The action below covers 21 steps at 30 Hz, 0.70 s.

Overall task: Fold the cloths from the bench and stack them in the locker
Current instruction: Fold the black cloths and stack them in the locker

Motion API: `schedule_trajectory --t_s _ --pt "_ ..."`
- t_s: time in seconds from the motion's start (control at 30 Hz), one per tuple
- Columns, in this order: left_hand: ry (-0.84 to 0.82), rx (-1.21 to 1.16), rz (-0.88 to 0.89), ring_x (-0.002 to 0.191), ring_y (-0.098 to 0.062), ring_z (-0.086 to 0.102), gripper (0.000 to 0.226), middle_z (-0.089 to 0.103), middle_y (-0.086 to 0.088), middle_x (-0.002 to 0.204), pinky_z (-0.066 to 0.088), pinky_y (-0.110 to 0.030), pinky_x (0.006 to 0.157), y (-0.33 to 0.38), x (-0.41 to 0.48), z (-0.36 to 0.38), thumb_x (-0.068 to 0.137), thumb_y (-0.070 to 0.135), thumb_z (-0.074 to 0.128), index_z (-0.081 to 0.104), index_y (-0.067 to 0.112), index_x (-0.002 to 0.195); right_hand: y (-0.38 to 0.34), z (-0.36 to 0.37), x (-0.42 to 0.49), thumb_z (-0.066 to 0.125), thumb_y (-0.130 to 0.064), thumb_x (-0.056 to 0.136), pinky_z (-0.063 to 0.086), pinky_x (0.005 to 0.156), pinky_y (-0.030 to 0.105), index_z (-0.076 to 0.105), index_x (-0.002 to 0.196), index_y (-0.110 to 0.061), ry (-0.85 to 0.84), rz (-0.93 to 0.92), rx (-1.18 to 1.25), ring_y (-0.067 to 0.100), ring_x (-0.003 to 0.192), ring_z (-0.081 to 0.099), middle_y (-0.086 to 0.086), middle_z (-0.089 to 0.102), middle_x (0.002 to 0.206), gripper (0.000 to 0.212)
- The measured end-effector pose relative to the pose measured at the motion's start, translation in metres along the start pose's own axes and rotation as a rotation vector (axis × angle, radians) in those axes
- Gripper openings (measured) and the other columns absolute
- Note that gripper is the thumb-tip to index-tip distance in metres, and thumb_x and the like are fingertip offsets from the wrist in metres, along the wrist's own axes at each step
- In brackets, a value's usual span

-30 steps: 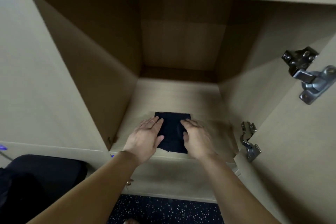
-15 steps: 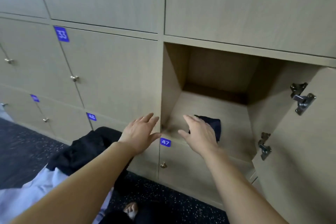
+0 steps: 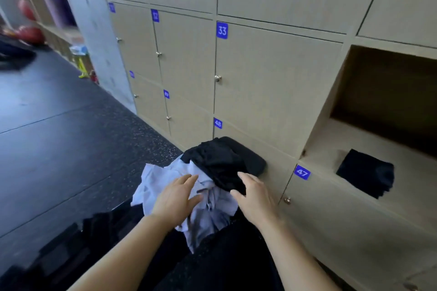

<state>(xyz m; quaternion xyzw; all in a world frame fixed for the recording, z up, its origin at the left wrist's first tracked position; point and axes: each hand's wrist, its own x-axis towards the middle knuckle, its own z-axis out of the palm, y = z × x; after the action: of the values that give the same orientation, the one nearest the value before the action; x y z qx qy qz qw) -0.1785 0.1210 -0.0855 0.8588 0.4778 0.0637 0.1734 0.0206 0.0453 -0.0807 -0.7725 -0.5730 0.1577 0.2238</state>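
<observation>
Hovering open-fingered over the desk (image 3: 256, 160) pile: left hand (image 3: 176, 198) above the pale cloth (image 3: 153, 181), right hand (image 3: 256, 199) at the black cloth (image 3: 212, 160), gripping nothing. A folded dark cloth (image 3: 365, 172) lies in the open locker (image 3: 328, 149) above tag 47 (image 3: 302, 172); tag 33 (image 3: 222, 30) and tag 48 (image 3: 217, 123) show nearby.

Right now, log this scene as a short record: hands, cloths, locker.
left hand: open, fingers straight, over the pale cloth
right hand: open, at the edge of the black cloth
pile: pale and black cloths crumpled together, unfolded, on the bench
locker: open, above label 47
in locker: one folded dark cloth, near the front
held: nothing
</observation>
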Motion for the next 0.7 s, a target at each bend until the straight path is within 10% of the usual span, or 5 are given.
schedule_trajectory --t_s 0.7 --pt "-0.021 0.008 -0.032 0.132 -0.022 0.044 0.051 0.047 0.0 0.145 0.039 -0.033 0.103 -0.027 0.145 0.031 0.101 0.041 0.045 0.04 0.018 0.146 0.018 0.021 0.145 0.051 -0.037 0.096 0.042 0.096 0.033 0.051 0.137 -0.02 0.044 0.106 -0.106 0.02 0.122 0.05 -0.003 0.057 0.131 0.044"
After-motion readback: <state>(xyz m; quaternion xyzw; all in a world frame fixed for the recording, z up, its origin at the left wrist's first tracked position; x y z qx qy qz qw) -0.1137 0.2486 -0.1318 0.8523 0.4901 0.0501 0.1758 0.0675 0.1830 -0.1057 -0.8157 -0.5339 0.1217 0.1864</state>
